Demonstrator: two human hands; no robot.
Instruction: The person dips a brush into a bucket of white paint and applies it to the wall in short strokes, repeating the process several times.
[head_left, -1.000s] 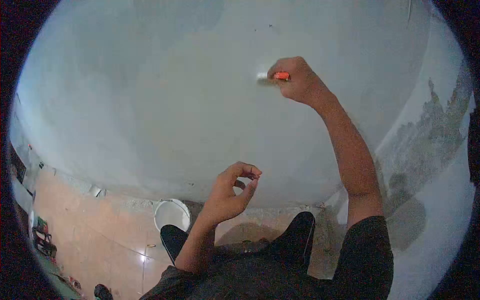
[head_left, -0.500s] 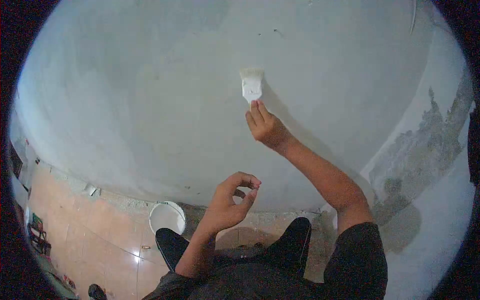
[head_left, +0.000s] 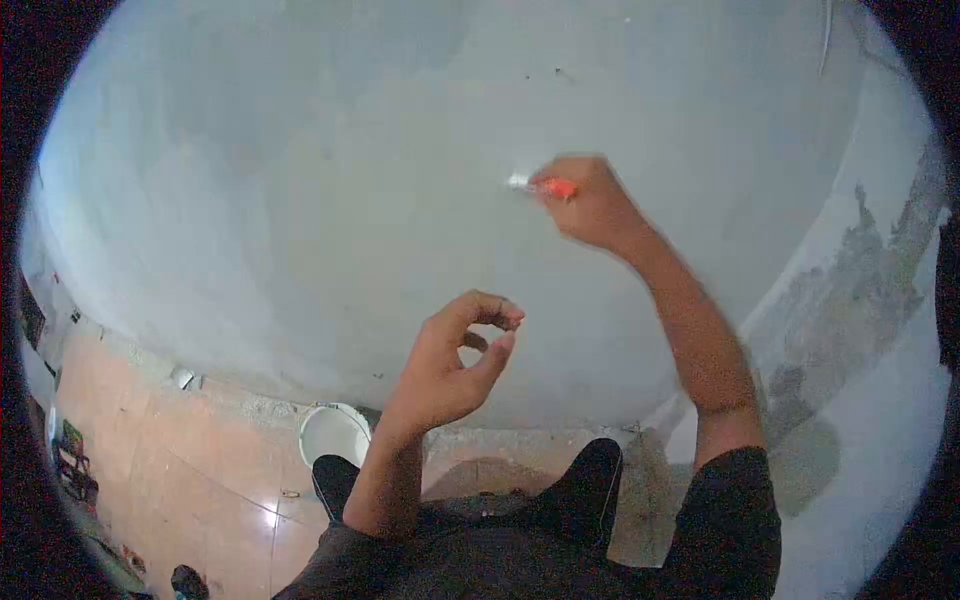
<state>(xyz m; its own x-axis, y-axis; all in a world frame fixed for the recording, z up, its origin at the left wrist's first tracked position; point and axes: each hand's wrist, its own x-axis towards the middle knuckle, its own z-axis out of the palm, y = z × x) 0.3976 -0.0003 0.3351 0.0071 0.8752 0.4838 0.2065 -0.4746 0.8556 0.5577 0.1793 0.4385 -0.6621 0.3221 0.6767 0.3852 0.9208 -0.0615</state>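
Note:
My right hand is closed round the orange-red handle of a paintbrush, in front of the grey-white wall. The brush points left, and its pale head is seen narrow and slightly blurred, close to the wall surface. Lower and to the left, my left hand is raised with nothing in it. Its fingers curve towards the thumb in a loose C, with a small gap between the tips.
A white bucket stands on the tiled floor at the foot of the wall, by my left knee. Dark rough patches mark the adjoining wall on the right. Assorted objects lie at the far left.
My right hand has moved right and a little up, turning the brush from pointing up and broadside to pointing left and edge-on. My left hand has risen, and its fingertips have parted slightly.

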